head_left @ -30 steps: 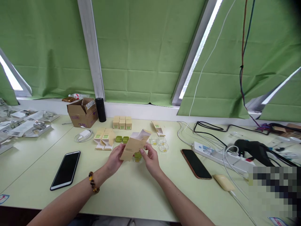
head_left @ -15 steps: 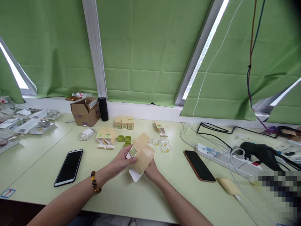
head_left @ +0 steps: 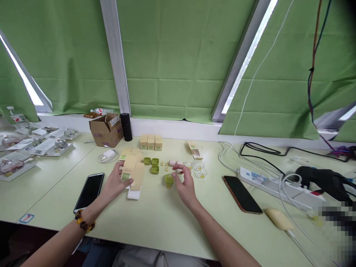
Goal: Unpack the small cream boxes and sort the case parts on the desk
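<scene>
My left hand (head_left: 115, 182) grips an unfolded tan carton (head_left: 137, 177) with a small window and a white flap, thumb in front. Part of another carton shows behind it. My right hand (head_left: 185, 185) is open, fingers curved and apart, just right of a small clear jar with a green lid (head_left: 168, 180). Whether the thumb touches the jar is hard to tell. Beyond it lie several green square caps (head_left: 155, 169), tiny yellowish pieces (head_left: 166, 169) and a pinkish piece (head_left: 172, 162). Several clear cups (head_left: 200, 171) are right of these.
Small closed boxes (head_left: 151, 142) stand at the back, near a cardboard box (head_left: 107, 131) and a black cylinder (head_left: 126, 127). Another open carton (head_left: 194, 150) lies farther right. Phones (head_left: 89, 191) (head_left: 241, 194) flank the hands; a power strip (head_left: 280, 189) with cables is at right.
My left hand has carried the carton leftward and lowered it toward the table. My right hand has let go of the carton; the green-lidded jar now shows beside it.
</scene>
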